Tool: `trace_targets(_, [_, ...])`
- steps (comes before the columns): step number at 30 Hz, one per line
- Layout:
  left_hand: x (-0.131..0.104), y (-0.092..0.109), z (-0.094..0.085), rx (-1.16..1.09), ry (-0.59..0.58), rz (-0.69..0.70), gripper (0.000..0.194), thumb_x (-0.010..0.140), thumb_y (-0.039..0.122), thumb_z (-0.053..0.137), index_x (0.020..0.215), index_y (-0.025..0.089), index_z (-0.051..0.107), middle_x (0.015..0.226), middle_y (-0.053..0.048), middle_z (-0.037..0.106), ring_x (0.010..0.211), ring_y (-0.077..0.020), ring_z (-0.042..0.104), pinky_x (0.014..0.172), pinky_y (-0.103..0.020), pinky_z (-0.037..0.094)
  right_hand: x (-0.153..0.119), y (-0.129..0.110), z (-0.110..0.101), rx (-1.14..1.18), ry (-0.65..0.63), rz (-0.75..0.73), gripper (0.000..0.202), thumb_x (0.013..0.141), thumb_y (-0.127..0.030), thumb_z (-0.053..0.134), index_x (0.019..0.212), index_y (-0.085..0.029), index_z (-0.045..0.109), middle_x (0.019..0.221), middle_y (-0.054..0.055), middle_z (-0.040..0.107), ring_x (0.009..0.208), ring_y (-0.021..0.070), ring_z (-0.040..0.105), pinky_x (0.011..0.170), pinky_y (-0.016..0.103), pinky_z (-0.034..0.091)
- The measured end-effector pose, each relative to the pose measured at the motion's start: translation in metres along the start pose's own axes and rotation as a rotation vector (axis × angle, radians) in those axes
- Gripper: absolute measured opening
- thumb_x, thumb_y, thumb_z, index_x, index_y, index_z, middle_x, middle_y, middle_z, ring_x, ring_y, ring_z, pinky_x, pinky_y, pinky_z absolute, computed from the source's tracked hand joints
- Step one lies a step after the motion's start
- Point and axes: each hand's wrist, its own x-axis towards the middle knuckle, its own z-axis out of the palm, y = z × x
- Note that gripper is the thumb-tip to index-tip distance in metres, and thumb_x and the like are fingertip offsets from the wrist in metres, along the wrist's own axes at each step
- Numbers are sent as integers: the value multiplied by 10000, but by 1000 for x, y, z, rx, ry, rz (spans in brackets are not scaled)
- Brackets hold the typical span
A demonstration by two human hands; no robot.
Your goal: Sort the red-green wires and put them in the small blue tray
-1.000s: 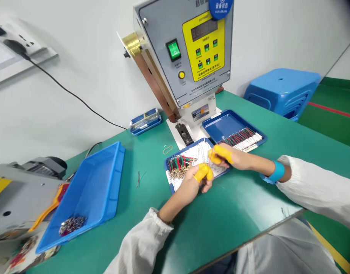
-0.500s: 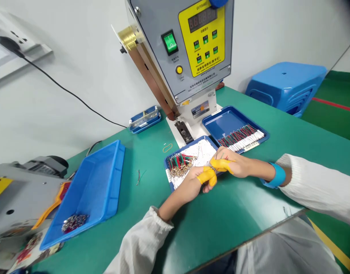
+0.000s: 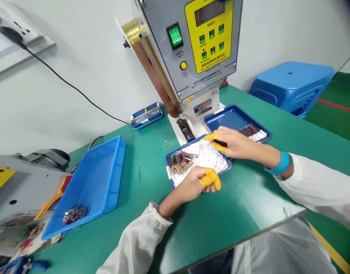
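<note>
A pale wall (image 3: pixel 86 57) rose behind our green worktop (image 3: pixel 146 220), and the machine (image 3: pixel 197 85) stood near the back edge. Our left hand (image 3: pixel 200 182) was poised at the front edge of the near tray (image 3: pixel 189 143), back upward, thumb and forefinger drawn together and pointing right; we could not tell whether they pinched anything. Our right hand (image 3: pixel 230 142) came in from the right over that tray's right end, palm down, thumb and forefinger parted; whatever the other fingers held was hidden from us. Wires (image 3: pixel 179 163) lay bunched at the near tray's left end, brass-coloured tips frontward. More wires, white-ended (image 3: pixel 250 131), lay toward the far tray's (image 3: pixel 229 118) front right corner, partly behind our right hand.
</note>
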Motion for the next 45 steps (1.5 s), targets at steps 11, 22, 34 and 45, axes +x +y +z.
trace_targets(11, [2, 0, 1, -15, 4, -32, 431, 955, 474, 589, 765, 112, 727, 640, -37, 635, 526, -91, 523, 520, -210, 411, -11, -7, 10, -209, -278, -200, 447, 1039, -330, 543, 1477, -245, 573, 1120, 126, 638, 1050, 264, 554, 900, 387, 446])
trace_targets(22, [7, -12, -2, -214, 63, -47, 399, 881, 488, 668, 775, 107, 714, 625, -38, 637, 487, -89, 517, 478, -220, 381, -11, -12, 16, -360, -328, -275, 458, 989, -83, 507, 1411, -221, 615, 1086, 114, 720, 1047, 259, 572, 904, 405, 446])
trace_targets(34, [14, -8, 1, -604, 295, -17, 307, 834, 412, 753, 850, 119, 666, 617, 19, 547, 463, -60, 422, 471, -211, 321, -8, -14, 37, 174, 99, 233, 268, 922, -305, 705, 1169, -210, 747, 977, 69, 765, 803, 197, 682, 763, 361, 557])
trace_targets(45, [15, -11, 3, -549, 336, -19, 359, 807, 416, 809, 901, 74, 750, 783, -90, 708, 646, -131, 647, 612, -241, 506, 6, -23, 29, 744, 448, 592, 440, 661, -421, 927, 1018, -217, 771, 924, 51, 764, 794, 176, 693, 827, 381, 604])
